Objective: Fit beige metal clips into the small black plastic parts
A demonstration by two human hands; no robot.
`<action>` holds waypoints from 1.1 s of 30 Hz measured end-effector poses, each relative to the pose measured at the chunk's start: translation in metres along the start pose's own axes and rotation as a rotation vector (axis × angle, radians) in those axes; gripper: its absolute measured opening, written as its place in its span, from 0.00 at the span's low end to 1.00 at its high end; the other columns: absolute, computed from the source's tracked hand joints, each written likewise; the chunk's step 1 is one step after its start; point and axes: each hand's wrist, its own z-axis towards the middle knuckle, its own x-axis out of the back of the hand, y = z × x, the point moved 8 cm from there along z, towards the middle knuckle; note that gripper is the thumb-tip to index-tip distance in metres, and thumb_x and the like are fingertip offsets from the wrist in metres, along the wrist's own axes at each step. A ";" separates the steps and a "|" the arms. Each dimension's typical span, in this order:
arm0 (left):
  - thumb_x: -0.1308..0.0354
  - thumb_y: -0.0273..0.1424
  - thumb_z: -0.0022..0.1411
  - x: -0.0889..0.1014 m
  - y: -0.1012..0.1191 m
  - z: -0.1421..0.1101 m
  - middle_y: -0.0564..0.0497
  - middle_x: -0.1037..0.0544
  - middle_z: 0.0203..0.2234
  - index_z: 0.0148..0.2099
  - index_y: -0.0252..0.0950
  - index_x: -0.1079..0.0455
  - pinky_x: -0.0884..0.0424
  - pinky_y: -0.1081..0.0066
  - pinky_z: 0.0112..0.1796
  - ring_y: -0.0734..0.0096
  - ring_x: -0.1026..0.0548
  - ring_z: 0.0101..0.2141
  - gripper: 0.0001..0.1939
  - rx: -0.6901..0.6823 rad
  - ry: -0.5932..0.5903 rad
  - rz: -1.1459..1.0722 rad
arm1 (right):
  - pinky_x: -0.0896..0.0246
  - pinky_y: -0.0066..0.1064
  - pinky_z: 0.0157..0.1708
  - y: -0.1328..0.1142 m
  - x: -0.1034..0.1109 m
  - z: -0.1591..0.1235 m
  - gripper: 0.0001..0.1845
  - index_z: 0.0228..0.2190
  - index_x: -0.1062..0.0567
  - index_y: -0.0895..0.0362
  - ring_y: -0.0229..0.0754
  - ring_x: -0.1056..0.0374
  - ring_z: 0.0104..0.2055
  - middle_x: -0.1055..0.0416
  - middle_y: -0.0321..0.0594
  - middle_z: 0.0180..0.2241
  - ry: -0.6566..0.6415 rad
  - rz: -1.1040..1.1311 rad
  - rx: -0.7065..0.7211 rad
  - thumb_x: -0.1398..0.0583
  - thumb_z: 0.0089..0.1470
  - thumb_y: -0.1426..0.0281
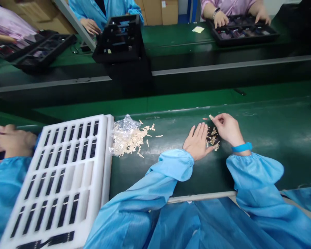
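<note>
My left hand point(198, 140) lies flat on the green belt point(274, 138), fingers stretched out, its thumb beside a small heap of tan strips point(212, 136). My right hand point(228, 128) hovers just right of that heap and pinches one small tan strip point(210, 117) between thumb and fingertips. A larger pile of the same strips point(131, 138) spills from a clear plastic bag point(124, 126) further left on the belt. Both my arms wear blue sleeves; a blue band circles my right wrist.
A white foam tray point(103, 166) with several slots of dark parts sits at the left. Beside it, a neighbour's hand point(14, 140) and blue sleeve. Across the belt other people handle black trays point(245, 33), and a black rack point(121, 38) stands there.
</note>
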 end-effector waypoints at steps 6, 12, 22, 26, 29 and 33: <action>0.53 0.55 0.70 -0.005 0.012 0.023 0.31 0.55 0.74 0.75 0.20 0.61 0.55 0.52 0.72 0.53 0.55 0.74 0.50 -0.056 0.015 -0.132 | 0.30 0.39 0.41 0.007 0.051 -0.014 0.10 0.34 0.25 0.54 0.46 0.25 0.35 0.22 0.41 0.33 0.261 0.532 -0.044 0.35 0.56 0.60; 0.51 0.41 0.73 0.025 -0.026 -0.004 0.34 0.48 0.73 0.74 0.32 0.53 0.42 0.55 0.69 0.57 0.48 0.73 0.34 -0.050 0.195 -0.514 | 0.28 0.35 0.33 -0.049 0.022 -0.051 0.13 0.34 0.24 0.55 0.42 0.25 0.30 0.23 0.38 0.30 0.031 0.818 -0.014 0.32 0.55 0.58; 0.47 0.35 0.74 0.086 -0.114 -0.082 0.45 0.21 0.40 0.47 0.36 0.26 0.24 0.67 0.44 0.69 0.22 0.42 0.11 0.324 0.721 -0.456 | 0.30 0.30 0.26 -0.105 -0.092 -0.051 0.14 0.34 0.26 0.55 0.39 0.28 0.26 0.25 0.37 0.28 -0.178 0.890 -0.016 0.38 0.57 0.57; 0.47 0.34 0.74 0.079 -0.100 -0.070 0.46 0.18 0.42 0.49 0.37 0.24 0.25 0.66 0.48 0.69 0.21 0.46 0.12 0.240 0.562 -0.397 | 0.29 0.33 0.30 -0.099 -0.094 -0.059 0.17 0.37 0.26 0.55 0.39 0.29 0.27 0.26 0.38 0.29 -0.201 0.957 0.010 0.36 0.59 0.53; 0.46 0.34 0.74 0.074 -0.104 -0.070 0.47 0.17 0.41 0.49 0.37 0.23 0.24 0.66 0.48 0.69 0.20 0.45 0.12 0.291 0.527 -0.378 | 0.28 0.33 0.32 -0.096 -0.093 -0.062 0.18 0.38 0.25 0.55 0.40 0.28 0.28 0.26 0.37 0.29 -0.205 0.951 0.040 0.36 0.60 0.53; 0.43 0.34 0.72 0.074 -0.108 -0.074 0.48 0.17 0.39 0.47 0.37 0.22 0.24 0.68 0.46 0.71 0.19 0.43 0.10 0.304 0.541 -0.418 | 0.29 0.34 0.33 -0.102 -0.088 -0.063 0.14 0.39 0.24 0.54 0.41 0.27 0.29 0.26 0.37 0.29 -0.224 0.879 0.120 0.38 0.64 0.55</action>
